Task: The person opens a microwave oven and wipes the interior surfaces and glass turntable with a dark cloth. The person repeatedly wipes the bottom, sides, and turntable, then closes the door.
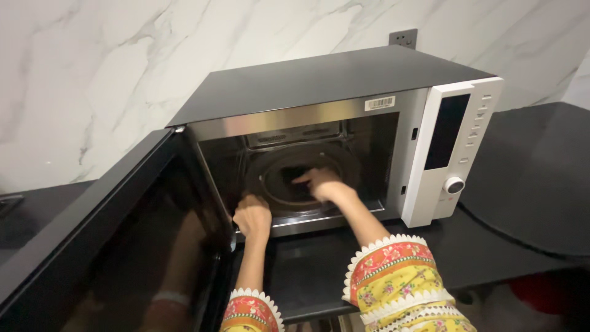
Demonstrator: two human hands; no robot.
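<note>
A microwave oven [344, 80] with a dark top and white control panel [458, 138] stands on a black counter, its door [104, 246] swung open to the left. My right hand [319, 183] reaches inside, fingers spread flat on the round glass turntable [276, 184]. My left hand [252, 215] is curled at the front lower edge of the cavity, next to the turntable's rim. Whether it grips anything is hidden. Both sleeves are yellow and red floral with white lace trim.
A white marble wall with a socket [404, 38] rises behind the oven. The black counter [528, 184] extends to the right, with a cable running along it. The open door blocks the left side. A red object [534, 295] shows below the counter edge.
</note>
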